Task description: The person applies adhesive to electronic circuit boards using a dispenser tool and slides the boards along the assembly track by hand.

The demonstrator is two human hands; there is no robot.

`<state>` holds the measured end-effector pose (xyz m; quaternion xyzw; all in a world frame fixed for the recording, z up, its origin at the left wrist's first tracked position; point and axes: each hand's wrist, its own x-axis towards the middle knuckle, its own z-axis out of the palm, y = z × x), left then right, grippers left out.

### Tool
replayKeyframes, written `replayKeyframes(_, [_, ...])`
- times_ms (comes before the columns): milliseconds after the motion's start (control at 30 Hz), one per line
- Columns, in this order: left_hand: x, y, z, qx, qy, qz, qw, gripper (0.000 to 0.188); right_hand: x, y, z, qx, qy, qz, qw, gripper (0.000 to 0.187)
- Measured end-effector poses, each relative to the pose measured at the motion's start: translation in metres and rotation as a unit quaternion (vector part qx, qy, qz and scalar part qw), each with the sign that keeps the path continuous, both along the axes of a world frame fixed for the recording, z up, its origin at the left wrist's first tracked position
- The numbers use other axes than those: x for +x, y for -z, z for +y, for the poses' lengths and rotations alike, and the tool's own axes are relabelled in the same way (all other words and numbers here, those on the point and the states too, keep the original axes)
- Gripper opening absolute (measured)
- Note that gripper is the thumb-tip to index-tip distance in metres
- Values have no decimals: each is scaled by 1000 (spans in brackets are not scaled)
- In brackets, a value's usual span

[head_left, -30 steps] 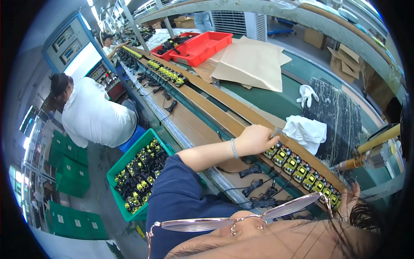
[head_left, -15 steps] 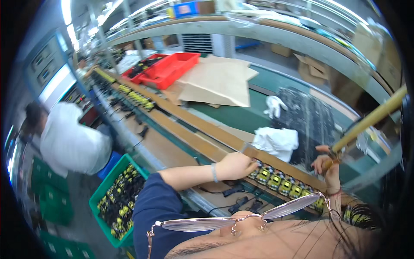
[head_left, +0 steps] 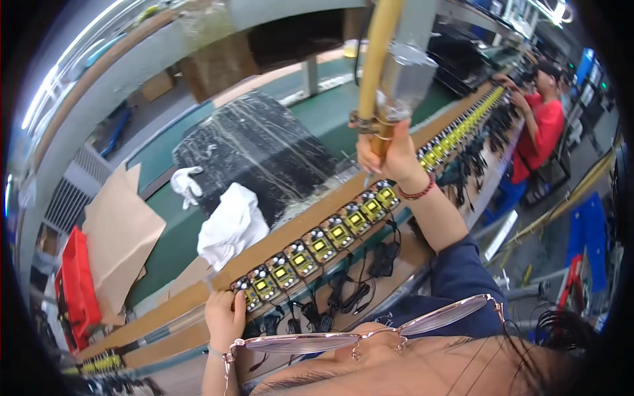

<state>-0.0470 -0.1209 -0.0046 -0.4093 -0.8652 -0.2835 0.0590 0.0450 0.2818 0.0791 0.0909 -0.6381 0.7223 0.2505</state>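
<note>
A row of small circuit boards (head_left: 320, 244) with yellow transformers runs along a brown rail, black cords trailing off its near side. My left hand (head_left: 226, 318) is closed at the row's left end, its thumb and fingers on the edge of the last board (head_left: 245, 292). My right hand (head_left: 395, 155) is wrapped round an amber nozzle (head_left: 381, 140) at the end of a thick yellow hose (head_left: 383, 46). The nozzle's thin tip points down just above the boards, near the middle of the row; whether it touches one I cannot tell.
Beyond the rail lie a white cloth (head_left: 231, 224), a white glove (head_left: 187, 185), a streaked black slab (head_left: 254, 155) and brown cardboard (head_left: 125, 231). A red bin (head_left: 79, 290) stands at the left. A person in red (head_left: 545, 132) works at the line's far right.
The view has swung to the right, bringing the person in red into sight. My right hand now holds the nozzle over the row; my left hand stays at the row's left end.
</note>
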Motion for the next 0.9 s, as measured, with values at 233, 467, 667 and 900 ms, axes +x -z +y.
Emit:
replayKeyframes(233, [3,7,4,0,-18,22,1000,28,11,8,-5,53,148,-28,987,77])
replayKeyframes(467, [2,10,-1,-26,-13,18,999,26,6,12,-5,35,175,-29,983,60])
replayKeyframes(667, [3,10,1,-3,-8,13,1000,27,3,11,-2,36,181,-34,982,64])
replayKeyframes(900, [2,11,-2,-14,-20,2,1000,28,7,9,1,25,202,-46,978,62])
